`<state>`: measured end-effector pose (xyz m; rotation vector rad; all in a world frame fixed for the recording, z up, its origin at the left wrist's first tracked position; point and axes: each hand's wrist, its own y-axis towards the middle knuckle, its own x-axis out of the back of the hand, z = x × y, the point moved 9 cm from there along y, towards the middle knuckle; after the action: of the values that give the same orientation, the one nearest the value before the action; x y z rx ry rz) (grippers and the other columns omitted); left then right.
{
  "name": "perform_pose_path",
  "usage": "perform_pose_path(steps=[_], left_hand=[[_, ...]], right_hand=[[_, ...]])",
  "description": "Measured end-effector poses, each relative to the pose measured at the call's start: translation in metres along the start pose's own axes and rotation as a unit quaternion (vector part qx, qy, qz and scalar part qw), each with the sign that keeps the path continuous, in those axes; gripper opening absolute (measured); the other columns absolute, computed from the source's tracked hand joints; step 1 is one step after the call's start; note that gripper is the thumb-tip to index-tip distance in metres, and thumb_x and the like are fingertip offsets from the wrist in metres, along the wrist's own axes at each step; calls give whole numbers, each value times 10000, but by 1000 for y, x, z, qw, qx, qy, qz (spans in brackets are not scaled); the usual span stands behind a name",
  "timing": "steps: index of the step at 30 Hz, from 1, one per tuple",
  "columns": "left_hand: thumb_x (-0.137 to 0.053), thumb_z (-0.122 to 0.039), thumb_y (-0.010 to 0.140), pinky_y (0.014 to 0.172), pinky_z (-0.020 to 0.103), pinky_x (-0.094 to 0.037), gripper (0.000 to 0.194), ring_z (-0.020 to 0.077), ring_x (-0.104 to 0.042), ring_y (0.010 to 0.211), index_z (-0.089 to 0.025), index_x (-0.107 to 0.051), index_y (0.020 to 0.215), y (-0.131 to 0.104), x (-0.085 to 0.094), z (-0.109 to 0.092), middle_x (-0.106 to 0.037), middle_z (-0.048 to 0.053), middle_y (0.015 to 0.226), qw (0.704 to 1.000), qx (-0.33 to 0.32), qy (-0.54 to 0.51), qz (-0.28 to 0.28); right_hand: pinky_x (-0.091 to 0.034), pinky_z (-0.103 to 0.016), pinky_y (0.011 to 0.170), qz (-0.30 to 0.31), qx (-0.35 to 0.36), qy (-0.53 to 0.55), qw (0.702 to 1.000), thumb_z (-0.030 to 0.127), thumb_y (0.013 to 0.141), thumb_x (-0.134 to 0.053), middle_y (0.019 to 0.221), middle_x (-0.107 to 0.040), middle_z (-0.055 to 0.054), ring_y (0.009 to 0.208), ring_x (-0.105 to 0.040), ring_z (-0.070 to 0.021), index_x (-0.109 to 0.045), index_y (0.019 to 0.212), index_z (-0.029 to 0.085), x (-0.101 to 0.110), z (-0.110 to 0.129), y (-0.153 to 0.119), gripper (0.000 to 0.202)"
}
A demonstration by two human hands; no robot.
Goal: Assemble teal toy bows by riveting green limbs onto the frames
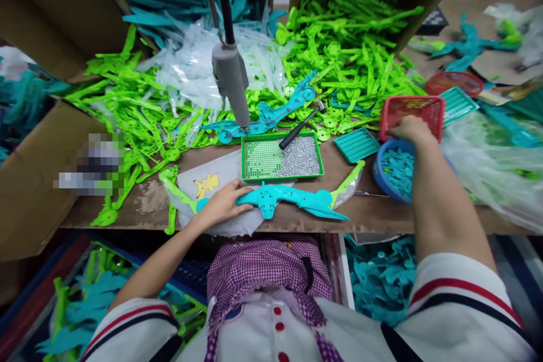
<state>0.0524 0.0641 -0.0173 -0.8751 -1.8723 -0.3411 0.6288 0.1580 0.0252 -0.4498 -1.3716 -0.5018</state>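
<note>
My left hand (224,202) grips one arm of a turquoise plastic toy (271,199), a winged, animal-like body with a head at its middle, lying near the table's front edge. Lime-green wing pieces (348,184) with clear film join both its ends. My right hand (410,126) reaches into a red plastic basket (432,103); its fingertips are hidden inside. Below that forearm sits a blue bowl (382,172) of small turquoise parts (399,167). A green tray (280,176) of small silver metal pieces (301,158) stands behind the toy, with a hammer (299,130) lying across it.
A grey hanging electric screwdriver (231,82) points down just behind the tray. Lime-green plastic parts (348,51) heap across the back. A turquoise perforated tray (356,145) lies left of the bowl. Plastic bags (492,164) cover the right side; a cardboard box (46,181) stands left.
</note>
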Motion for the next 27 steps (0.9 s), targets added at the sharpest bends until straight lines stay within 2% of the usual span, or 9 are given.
perform_pose_path(steps=[3, 7, 11, 16, 20, 27], left_hand=[[-640, -521, 912, 910, 409, -522, 478, 270, -605, 1054, -257, -641, 1310, 0, 1, 1, -567, 103, 1192, 1000, 13, 4, -6], [-637, -513, 916, 894, 401, -526, 467, 269, -607, 1046, -268, -645, 1313, -1, 1, -1, -576, 95, 1168, 1000, 23, 6, -8], [-639, -519, 913, 906, 410, -524, 490, 272, -605, 1059, -260, -637, 1329, 0, 1, 0, -574, 100, 1192, 1000, 27, 5, -4], [-646, -515, 910, 925, 410, -518, 495, 271, -603, 1069, -273, -629, 1341, 0, 0, 0, -571, 90, 1197, 1000, 28, 5, 2], [-646, -510, 912, 910, 394, -521, 474, 259, -605, 1057, -285, -637, 1329, -1, 1, 1, -574, 82, 1197, 1000, 29, 4, -12], [-661, -514, 899, 893, 400, -525, 469, 271, -602, 1064, -286, -651, 1308, 0, 0, 1, -575, 88, 1187, 1000, 27, 0, -16]], right_hand=[[-354, -355, 760, 26, -59, 27, 998, 363, 824, -753, 987, -734, -185, 805, -559, -183, -763, 912, 136, 5, -13, -6, 243], [-365, -306, 768, -7, -99, 116, 988, 286, 831, -741, 1020, -747, -151, 759, -546, -156, -762, 983, 147, 13, -18, -17, 207], [-375, -288, 735, -19, -113, 131, 985, 238, 811, -750, 970, -755, -155, 685, -518, -138, -769, 959, 112, 13, -20, -24, 195], [-371, -286, 689, -49, -125, 151, 979, 284, 848, -723, 1021, -756, -163, 658, -500, -130, -762, 1044, 88, 20, -25, -22, 280], [-368, -295, 668, -53, -135, 147, 978, 233, 853, -704, 964, -762, -171, 620, -485, -128, -772, 995, 75, 24, -26, -25, 223], [-400, -308, 720, -71, -129, 130, 981, 195, 849, -702, 1004, -764, -188, 640, -498, -142, -780, 1003, 98, 28, -23, -29, 198]])
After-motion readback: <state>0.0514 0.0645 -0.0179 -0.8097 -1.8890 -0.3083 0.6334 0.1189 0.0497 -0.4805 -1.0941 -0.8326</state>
